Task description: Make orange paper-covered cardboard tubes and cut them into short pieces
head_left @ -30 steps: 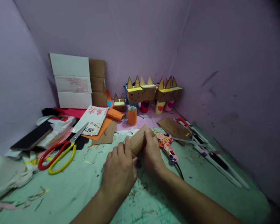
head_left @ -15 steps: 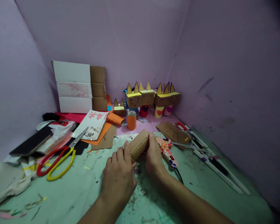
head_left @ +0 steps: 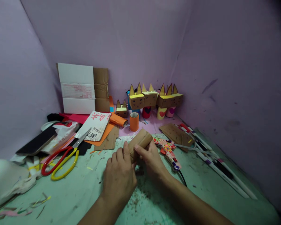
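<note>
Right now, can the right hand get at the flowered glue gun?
Probably yes: the flowered glue gun lies beside the right hand, nothing visible between. That hand grips the cardboard piece, as does the left hand, so the right would likely have to let go.

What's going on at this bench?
A person holds a folded cardboard piece in both hands, left hand at the near end, right hand at the far end. The flower-patterned glue gun lies to the right, the scissors to the left, both unheld. An orange tube stands upright beyond the hands.
</note>
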Motion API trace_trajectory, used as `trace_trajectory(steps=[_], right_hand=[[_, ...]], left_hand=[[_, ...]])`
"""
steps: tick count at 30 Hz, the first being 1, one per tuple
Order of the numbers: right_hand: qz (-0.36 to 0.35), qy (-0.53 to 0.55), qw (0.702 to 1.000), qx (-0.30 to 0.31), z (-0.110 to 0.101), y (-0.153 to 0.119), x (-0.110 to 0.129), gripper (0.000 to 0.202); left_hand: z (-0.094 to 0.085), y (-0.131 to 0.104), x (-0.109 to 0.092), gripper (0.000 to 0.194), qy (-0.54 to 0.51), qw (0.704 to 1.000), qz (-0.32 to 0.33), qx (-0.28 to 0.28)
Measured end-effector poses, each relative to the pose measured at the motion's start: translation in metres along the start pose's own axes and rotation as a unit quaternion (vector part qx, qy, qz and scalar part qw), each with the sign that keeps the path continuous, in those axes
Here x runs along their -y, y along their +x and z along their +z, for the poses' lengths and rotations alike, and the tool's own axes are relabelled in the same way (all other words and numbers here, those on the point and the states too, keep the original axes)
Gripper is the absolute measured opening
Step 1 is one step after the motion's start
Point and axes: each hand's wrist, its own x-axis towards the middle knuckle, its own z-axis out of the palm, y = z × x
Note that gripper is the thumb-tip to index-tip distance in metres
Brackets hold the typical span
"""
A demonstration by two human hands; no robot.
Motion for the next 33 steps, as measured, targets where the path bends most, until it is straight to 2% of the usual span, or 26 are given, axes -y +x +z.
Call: trace_trajectory(steps=[4, 10, 13, 15, 17, 20, 22, 24, 27, 29, 33], right_hand=[[0.007, -0.018, 1.0, -0.021, 0.003, -0.002, 0.001, 0.05], [0.021, -0.032, 0.996, -0.08, -0.001, 0.004, 0.005, 0.04], [0.027, -0.02, 0.993, -0.109, -0.007, 0.011, 0.008, 0.039], [0.025, -0.001, 0.992, -0.121, -0.01, 0.015, 0.01, 0.043], [0.026, 0.031, 0.992, -0.123, -0.011, 0.018, 0.013, 0.048], [0.032, 0.068, 0.99, -0.123, -0.01, 0.018, 0.016, 0.05], [0.026, 0.069, 0.991, -0.113, -0.009, 0.015, 0.016, 0.05], [0.012, 0.061, 0.993, -0.098, -0.007, 0.013, 0.015, 0.049], [-0.003, 0.058, 0.996, -0.073, -0.005, 0.01, 0.013, 0.049], [-0.013, 0.05, 0.997, -0.06, -0.005, 0.009, 0.012, 0.048], [-0.045, 0.013, 0.999, -0.012, -0.004, 0.006, 0.016, 0.047]], left_hand=[[-0.003, 0.001, 0.001, 0.058, -0.023, 0.999, -0.003, 0.026], [-0.013, 0.004, 0.006, 0.061, -0.089, 0.992, 0.008, 0.093], [-0.019, 0.004, 0.017, 0.064, -0.15, 0.981, -0.019, 0.122], [-0.022, 0.005, 0.028, 0.066, -0.226, 0.965, -0.053, 0.123], [-0.024, 0.008, 0.038, 0.066, -0.317, 0.936, -0.102, 0.114], [-0.026, 0.014, 0.048, 0.068, -0.439, 0.874, -0.178, 0.105], [-0.025, 0.018, 0.05, 0.072, -0.509, 0.823, -0.218, 0.128], [-0.023, 0.02, 0.048, 0.071, -0.577, 0.759, -0.261, 0.147], [-0.019, 0.02, 0.045, 0.064, -0.661, 0.667, -0.318, 0.131], [-0.016, 0.019, 0.046, 0.06, -0.69, 0.638, -0.319, 0.122], [-0.015, 0.019, 0.056, 0.054, -0.722, 0.623, -0.276, 0.121]])
